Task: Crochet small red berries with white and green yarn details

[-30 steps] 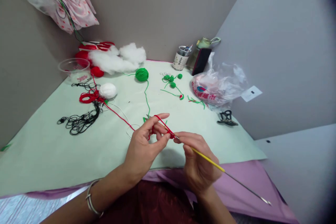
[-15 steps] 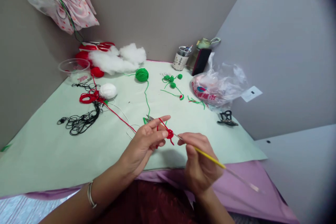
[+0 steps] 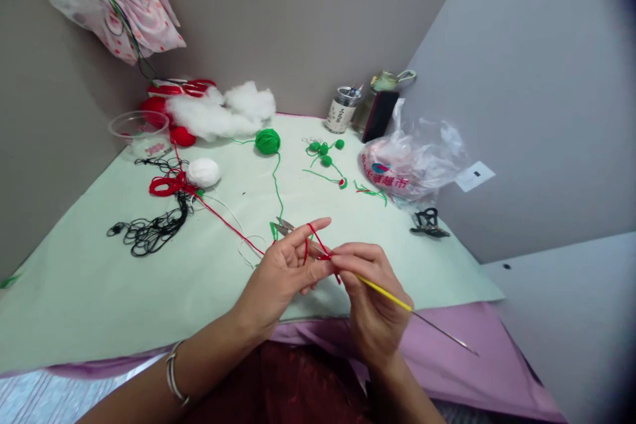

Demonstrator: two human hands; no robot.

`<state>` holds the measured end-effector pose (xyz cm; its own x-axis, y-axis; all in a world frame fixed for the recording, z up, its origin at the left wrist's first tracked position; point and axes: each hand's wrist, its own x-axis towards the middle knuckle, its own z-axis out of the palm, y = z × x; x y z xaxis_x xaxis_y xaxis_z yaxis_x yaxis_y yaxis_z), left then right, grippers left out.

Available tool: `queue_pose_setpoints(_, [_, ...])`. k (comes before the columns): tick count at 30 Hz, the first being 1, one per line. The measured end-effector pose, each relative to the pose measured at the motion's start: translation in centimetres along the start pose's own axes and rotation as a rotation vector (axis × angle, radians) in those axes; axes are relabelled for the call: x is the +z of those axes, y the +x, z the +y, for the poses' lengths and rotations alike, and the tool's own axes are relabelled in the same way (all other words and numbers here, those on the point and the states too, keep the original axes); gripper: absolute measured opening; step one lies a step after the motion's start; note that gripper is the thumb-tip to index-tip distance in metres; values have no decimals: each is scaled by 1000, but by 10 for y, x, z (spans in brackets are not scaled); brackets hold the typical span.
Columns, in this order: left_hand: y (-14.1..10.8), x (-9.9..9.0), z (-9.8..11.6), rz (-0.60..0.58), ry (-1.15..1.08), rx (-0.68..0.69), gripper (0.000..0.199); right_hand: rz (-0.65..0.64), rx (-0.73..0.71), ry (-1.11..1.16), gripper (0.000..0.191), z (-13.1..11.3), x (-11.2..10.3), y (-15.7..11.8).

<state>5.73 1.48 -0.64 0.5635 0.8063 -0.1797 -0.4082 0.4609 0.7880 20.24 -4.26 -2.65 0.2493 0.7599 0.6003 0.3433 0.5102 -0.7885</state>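
Observation:
My left hand (image 3: pixel 293 265) pinches a small red crocheted piece (image 3: pixel 336 273) between thumb and fingers, mostly hidden by the fingertips. Red yarn (image 3: pixel 318 238) loops over its raised index finger. My right hand (image 3: pixel 375 298) holds a crochet hook (image 3: pixel 385 291) with a yellow grip; the hook's front end meets the red piece, and its thin metal back end points down to the right. The fingertips of both hands touch or nearly touch. Scissors (image 3: pixel 282 226) lie partly hidden behind the left fingers.
A green yarn ball (image 3: pixel 267 141), white yarn ball (image 3: pixel 203 173), tangled black cord (image 3: pixel 156 232) and white stuffing (image 3: pixel 213 116) lie on the table (image 3: pixel 99 285). Small green balls (image 3: pixel 326 160), a plastic bag (image 3: pixel 397 159), a black clip (image 3: pixel 429 223), a phone (image 3: pixel 380 116) and a pen cup (image 3: pixel 342 110) stand or lie around.
My right hand has moved left and slightly up against the left fingertips, covering more of the red piece. My left hand has shifted slightly right, and the hook's back end sits further left.

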Motion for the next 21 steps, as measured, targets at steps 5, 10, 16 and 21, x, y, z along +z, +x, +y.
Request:
queue_pose_setpoints(5, [2, -5, 6, -88, -102, -121, 69, 80, 237, 395, 15, 4, -9, 10])
queue_pose_setpoints(10, [5, -9, 2, -158, -165, -143, 55, 73, 485, 654, 18, 3, -13, 18])
queue_pose_setpoints(16, [3, -5, -7, -14, 48, 5, 63, 17, 332, 401, 13, 5, 2, 10])
queue_pose_setpoints(21, [2, -4, -7, 12, 276, 76, 72, 28, 350, 344, 12, 9, 2, 5])
